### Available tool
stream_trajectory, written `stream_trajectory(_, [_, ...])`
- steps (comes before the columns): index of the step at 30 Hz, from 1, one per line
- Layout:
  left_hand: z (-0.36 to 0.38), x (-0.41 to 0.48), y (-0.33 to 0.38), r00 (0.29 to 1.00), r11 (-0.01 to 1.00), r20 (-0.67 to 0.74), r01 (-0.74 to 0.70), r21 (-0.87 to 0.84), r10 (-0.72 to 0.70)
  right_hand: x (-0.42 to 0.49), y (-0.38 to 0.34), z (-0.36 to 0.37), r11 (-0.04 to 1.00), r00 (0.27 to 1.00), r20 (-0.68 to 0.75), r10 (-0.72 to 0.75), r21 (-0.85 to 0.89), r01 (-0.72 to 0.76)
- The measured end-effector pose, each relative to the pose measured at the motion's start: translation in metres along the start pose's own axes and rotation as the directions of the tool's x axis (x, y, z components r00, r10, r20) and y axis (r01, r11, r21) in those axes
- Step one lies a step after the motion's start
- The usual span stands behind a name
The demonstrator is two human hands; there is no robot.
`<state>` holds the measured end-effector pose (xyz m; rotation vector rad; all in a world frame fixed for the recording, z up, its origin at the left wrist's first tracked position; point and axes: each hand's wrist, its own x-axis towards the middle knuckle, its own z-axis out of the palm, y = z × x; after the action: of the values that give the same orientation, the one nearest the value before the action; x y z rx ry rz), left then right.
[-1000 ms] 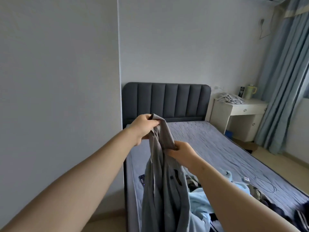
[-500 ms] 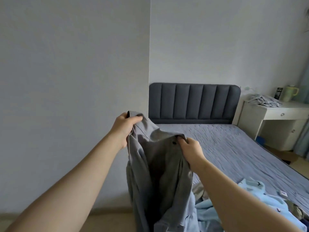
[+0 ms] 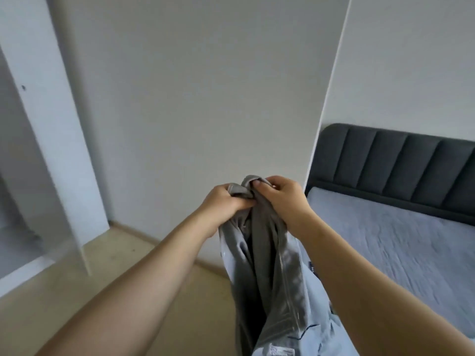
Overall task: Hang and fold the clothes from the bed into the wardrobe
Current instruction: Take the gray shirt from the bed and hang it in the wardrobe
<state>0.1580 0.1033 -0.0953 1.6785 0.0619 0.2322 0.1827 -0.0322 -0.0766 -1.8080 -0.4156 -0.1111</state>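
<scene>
Both hands meet at the top edge of the grey garment point(image 3: 267, 265). The left hand point(image 3: 226, 201) and the right hand point(image 3: 280, 199) touch each other, and the fingers point(image 3: 258, 185) of each are curled tight on the bunched fabric. The garment hangs straight down from this grip, long axis vertical, between the forearms and beside the left edge of the bed point(image 3: 385, 240). The open wardrobe point(image 3: 38, 124) lies well to the left of the grip, with the left hand nearer to it. The carry should therefore run leftward.

No writing is legible; the pale tag point(image 3: 280, 352) low on the grey garment point(image 3: 270, 268) is too blurred.
</scene>
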Motion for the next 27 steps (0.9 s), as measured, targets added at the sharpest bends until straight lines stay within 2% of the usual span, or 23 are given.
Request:
stream_trajectory(4, [-0.058, -0.044, -0.001, 0.942, 0.988, -0.335, -0.031, -0.151, -0.021, -0.016, 0.001, 0.055, 1.000, 0.986, 0.168, 0.022, -0.014, -0.020])
stream_trajectory(8, [-0.114, -0.074, 0.019, 0.842, 0.962, -0.540, -0.134, -0.238, -0.016, -0.028, 0.003, 0.104, 0.997, 0.932, 0.355, 0.067, -0.061, -0.049])
stream_trajectory(10, [-0.142, -0.086, 0.027, 0.792, 0.960, -0.611, -0.161, -0.231, -0.014, -0.030, -0.001, 0.129, 0.994, 0.911, 0.403, 0.091, -0.086, -0.061])
stream_trajectory(13, [-0.183, -0.099, 0.031, 0.729, 0.972, -0.684, -0.138, -0.192, -0.031, -0.026, -0.020, 0.166, 0.998, 0.919, 0.393, 0.040, -0.057, -0.019])
stream_trajectory(17, [-0.245, -0.114, 0.023, 0.703, 0.987, -0.711, -0.098, -0.130, -0.023, -0.017, -0.058, 0.220, 0.997, 0.932, 0.358, -0.055, 0.077, 0.029])
stream_trajectory(21, [-0.326, -0.129, 0.013, 0.672, 0.999, -0.740, 0.037, 0.019, -0.010, -0.011, -0.096, 0.293, 0.965, 0.927, 0.371, -0.055, 0.259, -0.046])
stream_trajectory(25, [-0.410, -0.150, 0.005, 0.586, 0.995, -0.808, 0.098, -0.002, -0.059, -0.006, -0.128, 0.374, 0.943, 0.910, 0.414, -0.001, 0.303, -0.137])
stream_trajectory(27, [-0.447, -0.157, 0.002, 0.520, 0.990, -0.848, 0.138, -0.037, -0.104, -0.003, -0.139, 0.409, 0.932, 0.904, 0.425, 0.035, 0.312, -0.183])
